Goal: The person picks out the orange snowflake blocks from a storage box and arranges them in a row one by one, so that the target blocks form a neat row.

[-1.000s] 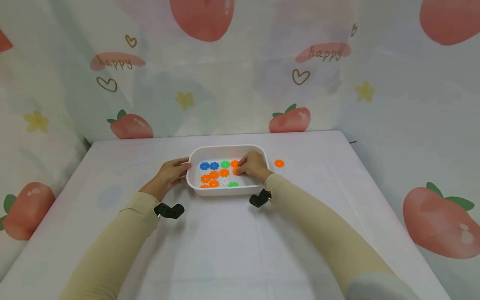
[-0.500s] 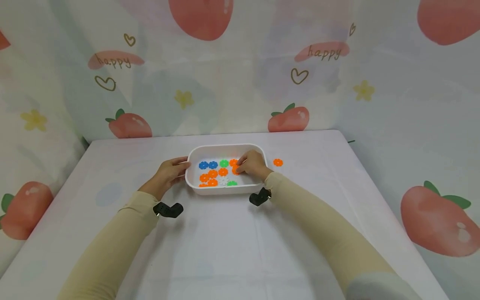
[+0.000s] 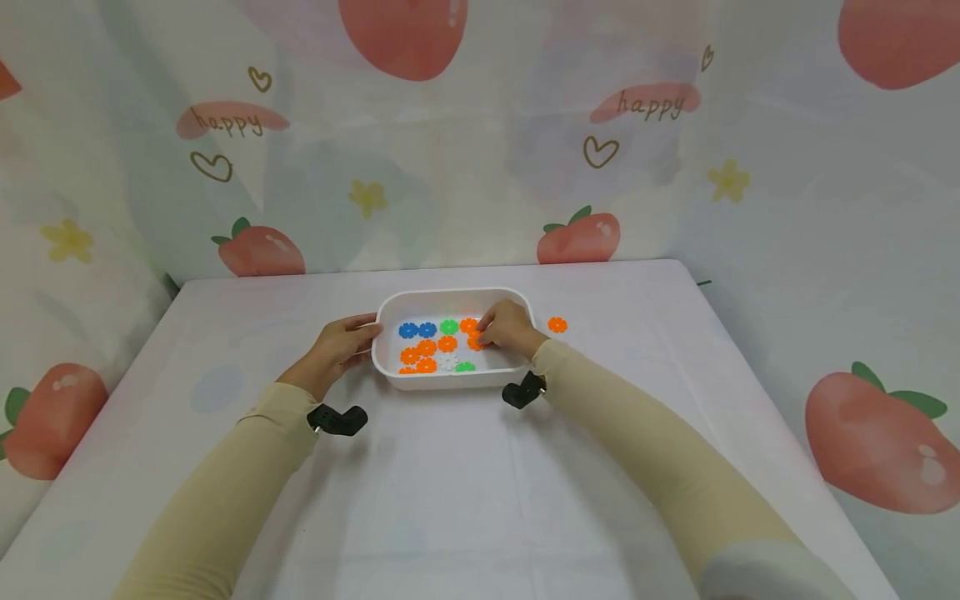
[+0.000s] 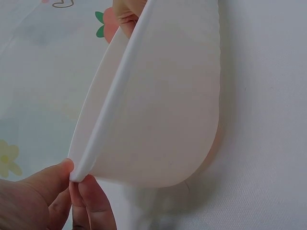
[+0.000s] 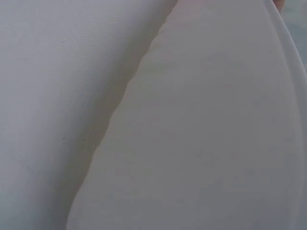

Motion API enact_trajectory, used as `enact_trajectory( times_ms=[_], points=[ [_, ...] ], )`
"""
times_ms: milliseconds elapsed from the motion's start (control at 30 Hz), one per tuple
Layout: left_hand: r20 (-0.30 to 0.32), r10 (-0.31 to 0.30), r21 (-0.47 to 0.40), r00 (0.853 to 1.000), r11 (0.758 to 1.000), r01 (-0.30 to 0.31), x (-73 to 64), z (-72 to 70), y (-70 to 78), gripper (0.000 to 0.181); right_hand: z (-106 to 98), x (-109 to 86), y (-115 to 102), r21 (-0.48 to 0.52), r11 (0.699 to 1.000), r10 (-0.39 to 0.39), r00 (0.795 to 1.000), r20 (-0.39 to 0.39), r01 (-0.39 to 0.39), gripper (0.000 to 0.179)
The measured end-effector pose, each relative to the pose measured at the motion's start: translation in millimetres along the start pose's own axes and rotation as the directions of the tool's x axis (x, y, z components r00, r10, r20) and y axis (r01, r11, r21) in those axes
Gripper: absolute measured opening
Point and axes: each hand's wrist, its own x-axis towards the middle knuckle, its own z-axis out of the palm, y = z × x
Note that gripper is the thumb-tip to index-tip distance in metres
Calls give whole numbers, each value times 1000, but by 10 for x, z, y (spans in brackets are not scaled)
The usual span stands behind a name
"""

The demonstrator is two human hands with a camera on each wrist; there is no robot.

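A white plastic tray (image 3: 450, 382) stands on the table, with flat toothed snowflake discs lying in it. My left hand (image 3: 343, 348) pinches its left rim, thumb above and fingers beneath, as the left wrist view shows close up. Reaching over the right end, my right hand (image 3: 512, 328) has its fingertips on an orange snowflake disc (image 3: 475, 342) and appears to pinch it; the fingers partly cover it. Just behind lies another orange disc (image 3: 468, 325). The right wrist view shows mostly the tray's outer wall (image 5: 201, 124), and the hand's grip is hidden there.
Blue discs (image 3: 417, 331), a green disc (image 3: 448, 327), several orange ones (image 3: 426, 365) and a white disc (image 3: 448, 362) lie in the tray. One orange disc (image 3: 557, 325) is on the white tablecloth (image 3: 435, 492), right of the tray. A printed cloth backdrop (image 3: 465, 167) rises behind.
My right hand and the orange disc at its fingertips have shifted very slightly to the right. The left hand keeps its hold on the rim, and the tray stays in place.
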Motion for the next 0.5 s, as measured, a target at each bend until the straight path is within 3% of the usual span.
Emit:
enact_trajectory(
  times_ms=[267, 500],
  points=[
    [-4, -9, 14, 1000, 1000, 9, -15, 10, 7, 51, -38, 33, -30, 22, 997, 67, 997, 50, -68, 18],
    [0, -3, 10, 1000, 1000, 3, -24, 5, 5, 51, -97, 17, -71, -25, 999, 49, 997, 61, -48, 18]
  ],
)
